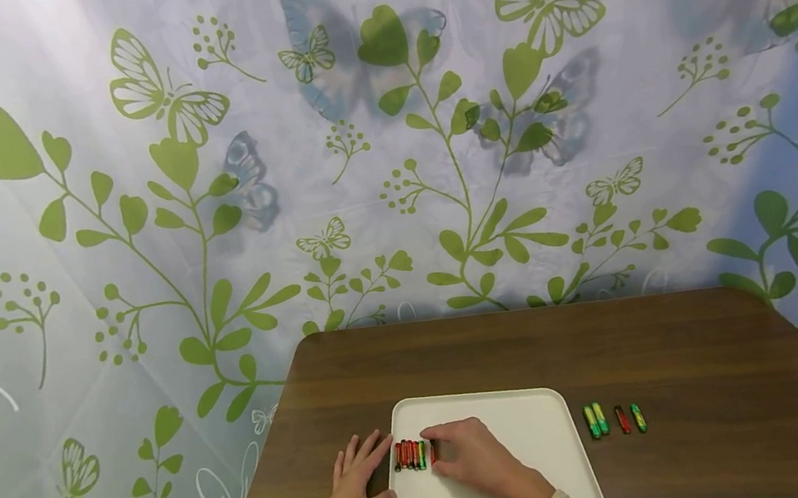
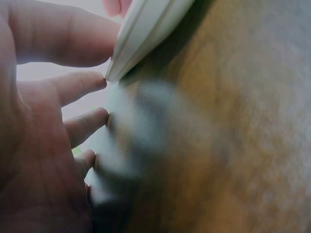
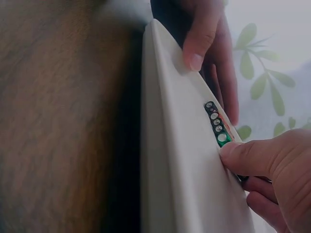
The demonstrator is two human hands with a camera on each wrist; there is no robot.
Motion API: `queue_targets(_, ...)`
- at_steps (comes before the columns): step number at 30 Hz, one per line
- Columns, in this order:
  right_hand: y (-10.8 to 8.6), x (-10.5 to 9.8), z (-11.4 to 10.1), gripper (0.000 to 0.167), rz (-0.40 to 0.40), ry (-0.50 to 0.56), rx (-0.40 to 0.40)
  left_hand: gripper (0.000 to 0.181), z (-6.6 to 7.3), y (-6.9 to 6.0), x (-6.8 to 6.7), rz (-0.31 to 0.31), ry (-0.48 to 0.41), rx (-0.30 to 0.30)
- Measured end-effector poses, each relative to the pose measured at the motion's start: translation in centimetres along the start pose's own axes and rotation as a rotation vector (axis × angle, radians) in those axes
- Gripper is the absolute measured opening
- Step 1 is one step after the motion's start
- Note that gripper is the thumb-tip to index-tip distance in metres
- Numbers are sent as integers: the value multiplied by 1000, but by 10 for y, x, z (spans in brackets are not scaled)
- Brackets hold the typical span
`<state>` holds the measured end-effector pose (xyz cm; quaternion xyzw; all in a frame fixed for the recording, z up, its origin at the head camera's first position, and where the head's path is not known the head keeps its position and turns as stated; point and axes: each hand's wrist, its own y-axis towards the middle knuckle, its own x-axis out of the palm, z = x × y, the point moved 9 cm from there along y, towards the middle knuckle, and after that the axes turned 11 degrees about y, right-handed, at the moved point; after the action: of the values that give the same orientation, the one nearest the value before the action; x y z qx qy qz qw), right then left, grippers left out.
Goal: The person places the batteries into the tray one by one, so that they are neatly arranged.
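On the white tray (image 1: 500, 412), a side-by-side row of several small batteries (image 1: 408, 455) lies near the left rim, mostly red with a green one at its right end. My right hand (image 1: 482, 461) pinches a red battery (image 1: 432, 451) between thumb and fingers, just right of that row. In the right wrist view, the row's ends (image 3: 217, 122) face the camera, and the thumb hides most of the pinched battery. My left hand (image 1: 353, 491) is spread at the tray's left edge, thumb touching the rim; in the left wrist view its fingers (image 2: 82, 126) are extended.
Right of the tray, two green-and-yellow batteries (image 1: 596, 420) lie together on the brown wooden table (image 1: 686, 362). Farther right are a red battery (image 1: 622, 419) and another green one (image 1: 638, 418). A patterned curtain (image 1: 363, 203) hangs behind the table.
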<state>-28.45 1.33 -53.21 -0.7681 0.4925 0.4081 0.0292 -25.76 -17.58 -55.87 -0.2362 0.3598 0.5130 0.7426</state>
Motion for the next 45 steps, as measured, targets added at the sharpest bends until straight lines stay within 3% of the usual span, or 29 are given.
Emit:
queue_targets(10, 2, 5, -2, 43, -9, -25, -12, 84, -1, 0, 1, 5, 1, 3)
queue_targets(17, -4, -7, -8, 44, 22, -38, -63, 84, -2, 0, 2, 7, 3, 3)
queue_targets(23, -14, -35, 3, 45, 21, 57, 29, 85, -5, 1, 4, -12, -3, -13)
queue_targets(27, -22, -58, 11, 46, 22, 57, 59, 85, -4, 2, 4, -20, -20, -9)
queue_targets(36, -49, -107, 21, 46, 38, 65, 53, 86, -3, 2, 3, -19, -21, -5)
queue_targets(45, -82, -143, 36, 46, 44, 25, 37, 85, -4, 2, 4, -28, -13, -13)
